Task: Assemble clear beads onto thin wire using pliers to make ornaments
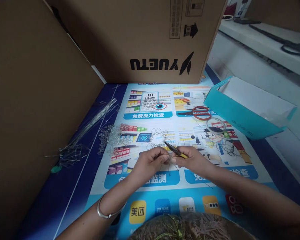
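Printed poster mat (165, 186) covers the worktable. Left hand (150, 161) pinches thin wire; right hand (192, 160) grips small yellow-handled pliers (174, 150), tips just above the fingers. Seemingly mid-bend; next needs a steady twist. Clear beads (112, 137) lie left of the left hand.

A large cardboard box (150, 36) stood at the top centre. Red scissors (198, 112) lay right of centre, near a teal box (242, 115). Clear beads (112, 137) sat left of centre.

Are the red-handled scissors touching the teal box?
Apart. The head view shows printed mat between the red-handled scissors and the teal box.
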`<state>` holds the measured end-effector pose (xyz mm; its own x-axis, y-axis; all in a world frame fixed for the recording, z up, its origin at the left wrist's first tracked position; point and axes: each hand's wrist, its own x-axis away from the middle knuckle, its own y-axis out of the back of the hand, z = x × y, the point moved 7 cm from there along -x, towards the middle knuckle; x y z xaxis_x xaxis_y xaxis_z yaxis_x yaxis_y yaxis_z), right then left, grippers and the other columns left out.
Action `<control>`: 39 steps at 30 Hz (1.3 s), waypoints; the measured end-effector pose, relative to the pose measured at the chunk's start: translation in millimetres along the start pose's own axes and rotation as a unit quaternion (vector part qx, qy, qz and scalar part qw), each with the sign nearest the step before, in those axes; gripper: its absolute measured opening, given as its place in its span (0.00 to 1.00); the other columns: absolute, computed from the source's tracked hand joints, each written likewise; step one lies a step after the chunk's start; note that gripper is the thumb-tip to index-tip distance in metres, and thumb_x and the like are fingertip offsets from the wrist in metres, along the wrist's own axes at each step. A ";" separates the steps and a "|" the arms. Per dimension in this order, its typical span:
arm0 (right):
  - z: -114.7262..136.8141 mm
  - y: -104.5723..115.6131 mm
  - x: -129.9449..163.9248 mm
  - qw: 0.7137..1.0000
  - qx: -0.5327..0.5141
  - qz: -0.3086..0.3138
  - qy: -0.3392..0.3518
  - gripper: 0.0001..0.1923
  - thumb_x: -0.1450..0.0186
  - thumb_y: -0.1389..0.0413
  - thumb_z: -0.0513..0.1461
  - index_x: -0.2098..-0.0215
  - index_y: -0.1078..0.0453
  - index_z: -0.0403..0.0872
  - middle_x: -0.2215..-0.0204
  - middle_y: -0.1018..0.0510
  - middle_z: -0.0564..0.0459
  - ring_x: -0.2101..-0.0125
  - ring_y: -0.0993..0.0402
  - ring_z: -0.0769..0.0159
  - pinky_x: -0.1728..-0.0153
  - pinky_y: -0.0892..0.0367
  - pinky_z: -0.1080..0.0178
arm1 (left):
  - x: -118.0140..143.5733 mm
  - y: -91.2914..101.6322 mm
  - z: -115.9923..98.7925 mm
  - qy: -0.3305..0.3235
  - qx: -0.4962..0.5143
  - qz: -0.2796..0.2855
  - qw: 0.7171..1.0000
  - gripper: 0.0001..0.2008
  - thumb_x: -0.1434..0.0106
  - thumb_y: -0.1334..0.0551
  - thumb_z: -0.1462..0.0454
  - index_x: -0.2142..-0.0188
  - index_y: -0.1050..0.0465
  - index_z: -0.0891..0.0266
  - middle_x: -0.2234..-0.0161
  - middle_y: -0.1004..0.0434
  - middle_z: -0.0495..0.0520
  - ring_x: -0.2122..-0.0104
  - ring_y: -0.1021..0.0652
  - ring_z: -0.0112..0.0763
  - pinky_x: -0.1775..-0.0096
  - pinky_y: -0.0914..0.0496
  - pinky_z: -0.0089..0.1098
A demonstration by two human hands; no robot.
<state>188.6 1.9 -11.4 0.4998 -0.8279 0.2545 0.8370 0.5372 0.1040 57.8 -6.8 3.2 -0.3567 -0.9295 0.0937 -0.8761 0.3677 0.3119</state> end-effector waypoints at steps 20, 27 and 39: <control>-1.4 -5.0 1.2 0.993 -0.103 -0.066 -0.002 0.11 0.43 0.44 0.44 0.70 0.35 0.45 0.80 0.32 0.58 0.77 0.35 0.71 0.73 0.37 0.65 | -2.0 -9.0 20.9 0.025 0.154 -0.079 0.985 0.08 0.40 0.42 0.61 0.71 0.34 0.64 0.77 0.36 0.46 0.75 0.35 0.23 0.71 0.38 0.25; 2.0 -5.2 1.9 0.987 -0.145 -0.066 0.003 0.10 0.44 0.43 0.43 0.69 0.35 0.44 0.79 0.31 0.58 0.77 0.34 0.71 0.73 0.36 0.65 | -2.5 -15.4 21.0 0.024 0.237 -0.077 0.968 0.07 0.39 0.41 0.61 0.70 0.35 0.64 0.77 0.36 0.46 0.74 0.35 0.22 0.70 0.39 0.25; 16.2 -5.9 12.5 0.995 -0.035 -0.071 0.052 0.08 0.40 0.45 0.42 0.69 0.34 0.44 0.78 0.31 0.57 0.74 0.35 0.70 0.73 0.39 0.66 | -2.5 -27.2 26.2 0.032 0.411 -0.008 0.911 0.05 0.40 0.39 0.63 0.69 0.34 0.63 0.75 0.33 0.47 0.74 0.33 0.22 0.70 0.39 0.25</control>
<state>186.3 -9.0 6.7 0.3920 -0.9091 0.1410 0.9127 0.4035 0.0640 74.0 -13.7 -30.3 -0.3457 -0.9251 0.1574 -0.8367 0.2279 -0.4980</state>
